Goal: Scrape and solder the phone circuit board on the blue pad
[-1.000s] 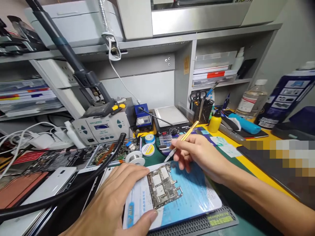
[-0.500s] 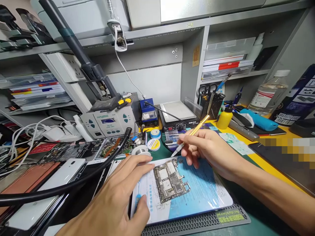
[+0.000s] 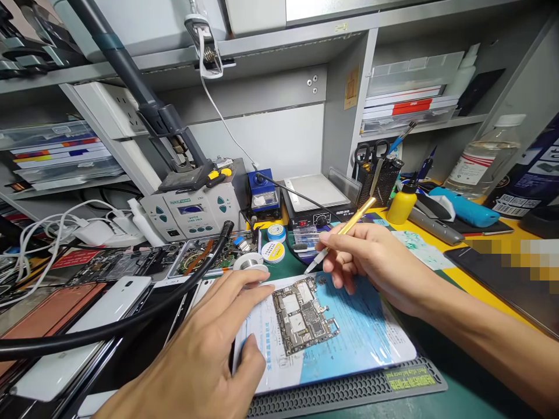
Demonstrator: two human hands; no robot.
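A bare phone logic board lies flat on a white-and-blue printed sheet in front of me. At the sheet's left edge rests my left hand, its fingers stretched out and thumb apart, holding nothing. My right hand pinches a slim gold-handled tool like a pen. The tool's pale pointed tip is just beyond the board's top edge; whether it is a blade or bristles I cannot tell. Beneath the sheet shows a grey honeycomb mat.
A solder spool stands beyond my left fingertips, near two small round tins. A black hose crosses the phones on the left. Behind are a rework station, a hot plate and a yellow bottle.
The camera view has shifted slightly. Both hands keep nearly the same places, with the tool's tip still by the board's top edge.
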